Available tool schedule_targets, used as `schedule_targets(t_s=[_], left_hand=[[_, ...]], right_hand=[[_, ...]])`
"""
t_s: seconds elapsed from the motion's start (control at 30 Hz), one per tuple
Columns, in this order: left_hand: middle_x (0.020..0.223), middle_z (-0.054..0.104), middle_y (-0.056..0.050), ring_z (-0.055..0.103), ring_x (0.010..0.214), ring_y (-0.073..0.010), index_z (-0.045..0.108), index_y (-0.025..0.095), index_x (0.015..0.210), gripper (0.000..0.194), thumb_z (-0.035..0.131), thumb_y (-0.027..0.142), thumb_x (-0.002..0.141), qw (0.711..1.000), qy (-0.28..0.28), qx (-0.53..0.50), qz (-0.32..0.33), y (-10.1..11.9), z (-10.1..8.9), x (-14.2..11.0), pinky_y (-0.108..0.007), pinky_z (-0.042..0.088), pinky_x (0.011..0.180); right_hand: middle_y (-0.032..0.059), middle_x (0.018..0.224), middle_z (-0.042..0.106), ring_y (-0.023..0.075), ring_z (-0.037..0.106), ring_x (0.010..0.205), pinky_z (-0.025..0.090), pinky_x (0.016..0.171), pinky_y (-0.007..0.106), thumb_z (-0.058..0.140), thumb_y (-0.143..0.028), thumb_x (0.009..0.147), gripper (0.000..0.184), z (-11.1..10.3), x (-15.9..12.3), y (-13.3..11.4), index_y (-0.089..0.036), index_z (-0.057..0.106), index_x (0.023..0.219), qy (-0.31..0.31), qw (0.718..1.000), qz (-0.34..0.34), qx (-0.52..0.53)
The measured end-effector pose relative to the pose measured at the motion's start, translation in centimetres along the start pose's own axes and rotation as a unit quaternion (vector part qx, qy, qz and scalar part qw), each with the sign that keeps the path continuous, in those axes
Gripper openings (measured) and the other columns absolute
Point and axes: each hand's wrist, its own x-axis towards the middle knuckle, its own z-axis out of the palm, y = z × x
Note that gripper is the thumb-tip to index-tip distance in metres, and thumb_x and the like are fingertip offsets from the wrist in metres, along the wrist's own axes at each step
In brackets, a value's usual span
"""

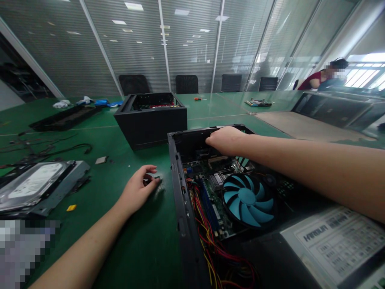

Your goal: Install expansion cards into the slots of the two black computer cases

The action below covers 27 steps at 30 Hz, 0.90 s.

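An opened black computer case (177, 192) lies on the green table, its inside facing up. My right hand (227, 140) reaches across it to the inner far wall, fingers curled together. What those fingers hold, if anything, is hidden. Below that hand sits the motherboard (216, 202), carrying a round cooling fan (248, 196) with light blue blades. Red and yellow cables (207, 241) run along the case's left side. Nearest me is a power supply (333, 245) with a printed label. My left hand (138, 188) rests beside the case, thumb and fingers loosely bent and apart.
A second black case (153, 124) stands just beyond. At left are a hard drive (36, 184), loose black cables (60, 148), a yellow piece (71, 208) and a black panel (66, 118). A screwdriver (199, 98) lies farther back. Another person (321, 78) sits at far right.
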Motion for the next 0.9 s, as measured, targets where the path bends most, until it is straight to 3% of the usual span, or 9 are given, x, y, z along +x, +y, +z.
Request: schedule_targets(t_s=[0.23,0.47,0.67,0.8,0.9], left_hand=[[0.113,0.061,-0.007,0.061,0.092,-0.0223,0.053,0.021,0.118,0.047,0.057,0.050,0.082,1.000,0.001,0.003,-0.002,0.3,-0.1,-0.1,-0.035,0.050,0.078],[0.112,0.062,-0.007,0.062,0.091,-0.0217,0.054,0.021,0.116,0.046,0.059,0.049,0.081,1.000,0.011,-0.003,0.007,-0.4,0.3,0.2,-0.035,0.052,0.079],[0.110,0.062,-0.006,0.061,0.089,-0.0210,0.053,0.022,0.116,0.045,0.060,0.048,0.080,0.999,0.020,-0.026,0.003,-1.4,0.0,0.8,-0.032,0.050,0.074],[0.107,0.061,-0.005,0.060,0.087,-0.0194,0.053,0.021,0.113,0.042,0.061,0.045,0.080,0.999,0.023,-0.048,0.009,-1.9,-0.3,0.7,-0.032,0.049,0.076],[0.108,0.061,-0.005,0.060,0.085,-0.0188,0.054,0.020,0.112,0.039,0.059,0.043,0.081,0.998,0.030,-0.062,0.007,-1.9,-0.3,0.5,-0.033,0.048,0.077]], right_hand=[[0.0159,0.098,0.068,0.0274,0.067,0.087,0.050,0.071,0.038,0.051,-0.010,0.082,0.029,0.3,0.3,0.1,-0.014,0.067,0.107,-0.001,0.999,-0.050,0.001],[0.0180,0.095,0.069,0.0311,0.067,0.088,0.051,0.067,0.039,0.045,-0.007,0.085,0.032,0.1,0.6,-1.2,-0.012,0.069,0.106,-0.014,1.000,-0.017,0.012],[0.0159,0.098,0.068,0.0273,0.066,0.092,0.050,0.074,0.036,0.050,-0.007,0.084,0.031,0.2,0.9,-0.4,-0.011,0.067,0.109,-0.025,0.999,-0.017,0.018],[0.0171,0.103,0.066,0.0276,0.066,0.091,0.049,0.072,0.036,0.057,-0.020,0.086,0.031,-2.1,-2.2,-0.9,-0.014,0.063,0.115,0.013,1.000,-0.005,-0.010],[0.0154,0.102,0.065,0.0278,0.065,0.087,0.049,0.072,0.037,0.066,-0.050,0.080,0.049,-4.8,-8.2,-3.3,-0.017,0.062,0.116,0.062,0.997,-0.030,0.029]])
